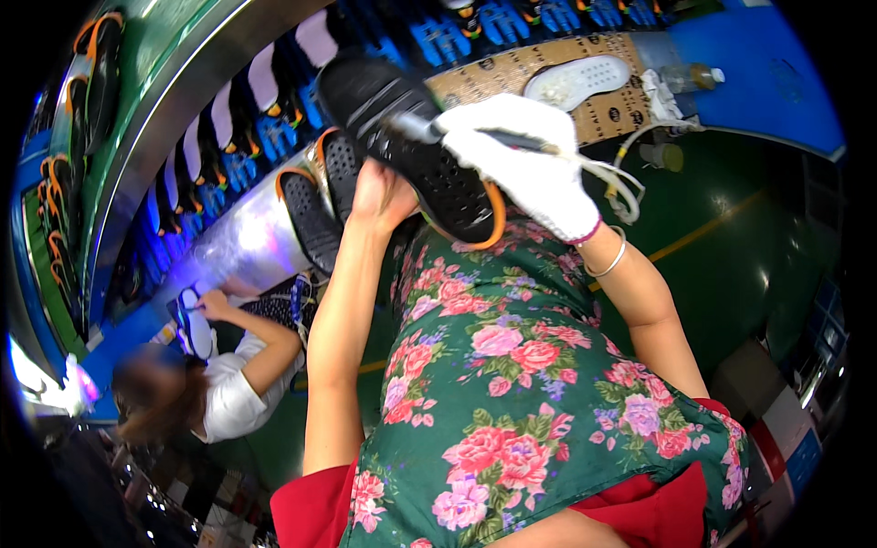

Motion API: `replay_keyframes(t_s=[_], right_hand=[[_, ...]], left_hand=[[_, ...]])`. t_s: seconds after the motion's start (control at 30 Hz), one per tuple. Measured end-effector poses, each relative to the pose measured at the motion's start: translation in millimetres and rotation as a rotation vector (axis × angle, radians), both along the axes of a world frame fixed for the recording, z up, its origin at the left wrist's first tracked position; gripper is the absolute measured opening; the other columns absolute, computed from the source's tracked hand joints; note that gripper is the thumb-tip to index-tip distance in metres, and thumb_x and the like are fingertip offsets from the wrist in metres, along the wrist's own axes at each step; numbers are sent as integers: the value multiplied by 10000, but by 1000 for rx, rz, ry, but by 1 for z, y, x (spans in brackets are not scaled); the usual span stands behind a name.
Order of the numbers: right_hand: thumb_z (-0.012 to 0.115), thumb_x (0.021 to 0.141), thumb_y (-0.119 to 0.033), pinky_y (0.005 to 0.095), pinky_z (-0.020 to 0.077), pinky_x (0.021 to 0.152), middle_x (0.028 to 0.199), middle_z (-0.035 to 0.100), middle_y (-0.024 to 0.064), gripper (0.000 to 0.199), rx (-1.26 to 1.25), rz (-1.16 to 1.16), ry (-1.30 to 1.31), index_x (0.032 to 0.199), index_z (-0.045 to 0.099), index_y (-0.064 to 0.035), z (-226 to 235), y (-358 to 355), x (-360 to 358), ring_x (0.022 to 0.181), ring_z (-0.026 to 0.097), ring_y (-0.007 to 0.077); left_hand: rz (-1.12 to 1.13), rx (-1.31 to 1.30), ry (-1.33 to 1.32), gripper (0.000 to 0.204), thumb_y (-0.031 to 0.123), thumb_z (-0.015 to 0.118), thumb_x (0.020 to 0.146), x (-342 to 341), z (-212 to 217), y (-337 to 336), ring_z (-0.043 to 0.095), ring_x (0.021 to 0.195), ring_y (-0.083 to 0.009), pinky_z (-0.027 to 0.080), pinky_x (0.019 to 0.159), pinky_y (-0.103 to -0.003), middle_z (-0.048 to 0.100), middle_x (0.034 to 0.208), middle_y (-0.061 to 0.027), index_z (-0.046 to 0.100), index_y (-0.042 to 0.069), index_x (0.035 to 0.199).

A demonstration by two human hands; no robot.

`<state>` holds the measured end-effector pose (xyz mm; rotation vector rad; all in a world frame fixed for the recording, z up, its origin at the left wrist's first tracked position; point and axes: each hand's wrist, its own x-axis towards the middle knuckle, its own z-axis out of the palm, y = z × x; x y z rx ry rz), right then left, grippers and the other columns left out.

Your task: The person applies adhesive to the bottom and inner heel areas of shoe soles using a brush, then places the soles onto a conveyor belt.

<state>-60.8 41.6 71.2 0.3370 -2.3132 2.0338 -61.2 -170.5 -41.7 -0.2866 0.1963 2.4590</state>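
Note:
Up in front of my apron, my bare left hand grips a black shoe from below. The shoe is tilted, its insole is dotted with holes, and an orange rim edges its heel. My right hand, in a white glove, is closed around a slim brush whose blurred tip lies over the middle of the shoe. A pale hose trails from the brush's back end. Most of my left fingers are hidden beneath the shoe.
Two black shoes with orange rims stand left of my hands. A white sole lies on cardboard, beside a plastic bottle. Blue holders line the curved conveyor beyond. At the left, a person in white sleeves handles a sole.

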Motion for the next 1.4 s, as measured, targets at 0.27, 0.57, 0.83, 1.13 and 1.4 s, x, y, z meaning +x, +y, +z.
replay_keyframes(t_s=[0.27,0.57,0.83,1.13,1.4], right_hand=[[760,829,-9,292,567,771,919,751,98,135,97,137,243,964,755,-7,10,0,8,828,723,185],[750,841,6,292,582,694,936,744,132,193,-117,-20,-10,1031,752,39,33,2,27,811,721,182],[767,786,-14,334,566,740,962,763,128,157,179,-65,468,943,762,-7,50,-3,12,835,732,248],[717,821,-67,392,576,851,1075,746,122,319,266,-89,662,1134,733,-5,48,-11,-7,996,716,322],[722,824,-45,387,572,863,1063,744,128,315,134,-61,575,1137,731,-13,44,-11,-2,989,721,298]], left_hand=[[97,-234,-68,456,229,639,972,29,26,-19,665,1100,-318,588,919,-522,630,1299,-187,537,23,1366],[241,70,-113,859,679,523,872,37,56,12,564,1245,-424,461,1049,-614,502,1442,-260,440,92,1494],[334,75,-19,856,712,488,925,33,66,42,437,1389,-341,352,1169,-501,391,1556,-188,332,168,1568],[262,-234,-114,825,689,507,914,54,53,52,415,1420,-324,313,1193,-519,422,1563,-80,362,195,1559],[212,-262,-116,910,745,520,873,59,40,49,443,1400,-331,332,1176,-546,434,1550,-93,341,182,1565]])
